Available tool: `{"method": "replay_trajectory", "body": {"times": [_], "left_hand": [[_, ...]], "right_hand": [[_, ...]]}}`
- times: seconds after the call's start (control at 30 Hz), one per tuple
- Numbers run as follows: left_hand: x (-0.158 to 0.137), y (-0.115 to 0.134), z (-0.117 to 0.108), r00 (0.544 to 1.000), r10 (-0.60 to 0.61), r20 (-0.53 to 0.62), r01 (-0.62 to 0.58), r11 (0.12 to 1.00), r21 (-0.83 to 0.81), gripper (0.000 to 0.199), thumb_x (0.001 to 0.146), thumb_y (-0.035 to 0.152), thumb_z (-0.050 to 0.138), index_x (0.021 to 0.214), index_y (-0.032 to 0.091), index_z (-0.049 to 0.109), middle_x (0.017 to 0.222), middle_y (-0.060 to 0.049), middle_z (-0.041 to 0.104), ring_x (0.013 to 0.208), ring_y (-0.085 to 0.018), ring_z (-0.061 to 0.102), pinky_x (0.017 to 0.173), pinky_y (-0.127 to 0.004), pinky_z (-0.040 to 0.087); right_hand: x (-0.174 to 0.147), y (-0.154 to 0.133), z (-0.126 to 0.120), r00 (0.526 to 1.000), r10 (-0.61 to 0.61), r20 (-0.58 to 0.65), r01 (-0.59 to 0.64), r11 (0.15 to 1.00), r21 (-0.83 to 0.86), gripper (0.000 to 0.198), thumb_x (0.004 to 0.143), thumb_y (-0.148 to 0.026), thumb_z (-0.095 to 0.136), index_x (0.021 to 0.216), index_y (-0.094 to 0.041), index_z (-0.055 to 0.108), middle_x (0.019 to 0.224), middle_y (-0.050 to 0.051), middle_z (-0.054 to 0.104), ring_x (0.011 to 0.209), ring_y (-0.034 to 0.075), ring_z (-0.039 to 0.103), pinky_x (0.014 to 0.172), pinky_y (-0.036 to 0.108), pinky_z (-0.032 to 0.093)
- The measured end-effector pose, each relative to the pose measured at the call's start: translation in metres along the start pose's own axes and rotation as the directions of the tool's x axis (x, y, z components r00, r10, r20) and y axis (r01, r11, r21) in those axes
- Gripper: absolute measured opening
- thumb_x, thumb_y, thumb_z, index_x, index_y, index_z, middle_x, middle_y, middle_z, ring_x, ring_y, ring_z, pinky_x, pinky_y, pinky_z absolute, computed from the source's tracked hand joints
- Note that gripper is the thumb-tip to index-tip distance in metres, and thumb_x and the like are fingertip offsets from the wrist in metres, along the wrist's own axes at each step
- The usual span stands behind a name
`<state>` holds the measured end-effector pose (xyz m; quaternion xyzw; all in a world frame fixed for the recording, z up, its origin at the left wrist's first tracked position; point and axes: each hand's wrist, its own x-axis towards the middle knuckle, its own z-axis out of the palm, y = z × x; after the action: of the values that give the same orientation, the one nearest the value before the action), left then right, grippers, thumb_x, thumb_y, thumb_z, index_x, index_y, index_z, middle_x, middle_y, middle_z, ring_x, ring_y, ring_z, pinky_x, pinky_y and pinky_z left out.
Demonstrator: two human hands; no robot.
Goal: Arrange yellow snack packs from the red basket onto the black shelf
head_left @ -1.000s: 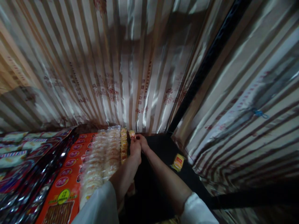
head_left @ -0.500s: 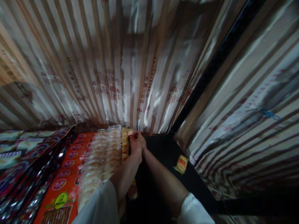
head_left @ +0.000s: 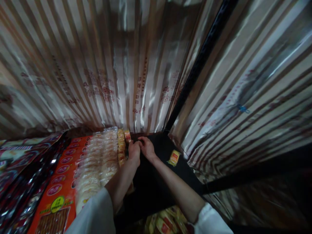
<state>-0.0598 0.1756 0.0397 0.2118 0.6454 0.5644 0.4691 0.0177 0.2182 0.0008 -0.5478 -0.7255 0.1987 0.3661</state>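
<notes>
My left hand (head_left: pixel 134 152) is closed, its fingers curled and partly hidden, just in front of a small yellow-and-red wrapped snack (head_left: pixel 127 136). Whether it holds anything is hidden. Close on its right, my right hand (head_left: pixel 147 148) has bent fingers held apart, reaching left toward the left hand's fingertips; nothing shows in it. The wrapped snack stands at the far end of a row of yellow packs (head_left: pixel 121 146), on a black shelf (head_left: pixel 156 191). A single yellow snack pack (head_left: pixel 174 157) with a red label lies on the shelf to the right.
To the left are rows of clear-wrapped pale snacks (head_left: pixel 94 162), an orange packet (head_left: pixel 58 182) and dark shiny packets (head_left: pixel 36 175). Striped plastic sheeting (head_left: pixel 126 81) hangs behind, with a black post (head_left: pixel 192 78) at the corner. More yellow packs (head_left: pixel 165 222) lie below the front edge.
My right hand has moved apart from my left, and both sit nearer to me relative to the small wrapped snack. The view has shifted right, showing the yellow packs below.
</notes>
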Motion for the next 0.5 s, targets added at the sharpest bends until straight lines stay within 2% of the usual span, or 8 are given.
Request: {"method": "replay_trajectory", "body": {"times": [0.07, 0.13, 0.2, 0.27, 0.37, 0.43, 0.5], "left_hand": [[-0.014, -0.001, 0.000, 0.998, -0.063, 0.016, 0.063, 0.998, 0.008, 0.028, 0.075, 0.018, 0.049, 0.103, 0.016, 0.053, 0.112, -0.009, 0.058, 0.108, -0.019, 0.054, 0.091, -0.031, 0.042], [-0.030, -0.002, 0.000, 0.994, -0.098, 0.046, 0.097, 0.995, 0.018, 0.023, 0.075, 0.017, 0.050, 0.097, 0.017, 0.054, 0.108, -0.007, 0.059, 0.106, -0.018, 0.054, 0.089, -0.029, 0.044], [-0.049, -0.002, 0.001, 0.989, -0.125, 0.082, 0.123, 0.992, 0.028, 0.016, 0.074, 0.013, 0.050, 0.089, 0.018, 0.054, 0.099, -0.005, 0.059, 0.100, -0.016, 0.056, 0.084, -0.026, 0.045], [-0.068, -0.001, 0.003, 0.978, -0.169, 0.120, 0.167, 0.986, 0.025, 0.014, 0.073, 0.009, 0.049, 0.082, 0.018, 0.053, 0.090, -0.004, 0.058, 0.092, -0.014, 0.057, 0.078, -0.024, 0.047], [-0.095, -0.001, 0.004, 0.960, -0.228, 0.162, 0.228, 0.973, 0.014, 0.014, 0.072, 0.006, 0.048, 0.078, 0.018, 0.053, 0.082, -0.003, 0.057, 0.082, -0.013, 0.057, 0.070, -0.023, 0.048], [-0.109, -0.005, 0.003, 0.953, -0.242, 0.183, 0.243, 0.970, 0.019, 0.015, 0.070, 0.005, 0.051, 0.077, 0.017, 0.054, 0.082, -0.003, 0.058, 0.080, -0.012, 0.058, 0.069, -0.022, 0.049], [-0.119, -0.013, 0.001, 0.948, -0.250, 0.195, 0.248, 0.968, 0.035, 0.016, 0.067, 0.005, 0.054, 0.077, 0.017, 0.056, 0.084, -0.003, 0.059, 0.082, -0.012, 0.058, 0.070, -0.023, 0.049]], "right_hand": [[-0.013, 0.014, -0.031, 0.993, -0.090, -0.071, 0.079, 0.986, -0.147, 0.024, 0.080, -0.018, 0.047, 0.097, -0.018, 0.063, 0.101, 0.007, 0.065, 0.098, 0.021, 0.054, 0.091, 0.035, 0.041], [-0.026, 0.033, -0.066, 0.990, -0.104, -0.100, 0.071, 0.954, -0.291, 0.027, 0.081, -0.016, 0.044, 0.100, -0.018, 0.063, 0.107, 0.008, 0.064, 0.103, 0.023, 0.052, 0.094, 0.038, 0.038], [-0.038, 0.053, -0.097, 0.998, -0.042, -0.039, 0.022, 0.905, -0.425, 0.034, 0.079, -0.007, 0.041, 0.103, -0.015, 0.064, 0.112, 0.010, 0.063, 0.107, 0.022, 0.051, 0.098, 0.038, 0.034], [-0.050, 0.070, -0.121, 0.988, 0.039, 0.147, 0.042, 0.856, -0.516, 0.039, 0.074, -0.002, 0.044, 0.106, -0.013, 0.063, 0.112, 0.011, 0.063, 0.106, 0.021, 0.054, 0.099, 0.036, 0.033], [-0.067, 0.082, -0.141, 0.945, 0.068, 0.320, 0.130, 0.819, -0.558, 0.041, 0.076, -0.003, 0.042, 0.111, -0.012, 0.062, 0.116, 0.013, 0.061, 0.106, 0.020, 0.055, 0.097, 0.033, 0.035], [-0.077, 0.078, -0.146, 0.923, 0.062, 0.379, 0.165, 0.827, -0.538, 0.040, 0.079, -0.005, 0.040, 0.112, -0.012, 0.061, 0.117, 0.012, 0.060, 0.105, 0.019, 0.056, 0.094, 0.030, 0.037], [-0.088, 0.067, -0.147, 0.912, 0.100, 0.397, 0.142, 0.832, -0.536, 0.036, 0.082, -0.009, 0.040, 0.110, -0.013, 0.062, 0.111, 0.012, 0.063, 0.100, 0.018, 0.058, 0.088, 0.027, 0.039]]}}
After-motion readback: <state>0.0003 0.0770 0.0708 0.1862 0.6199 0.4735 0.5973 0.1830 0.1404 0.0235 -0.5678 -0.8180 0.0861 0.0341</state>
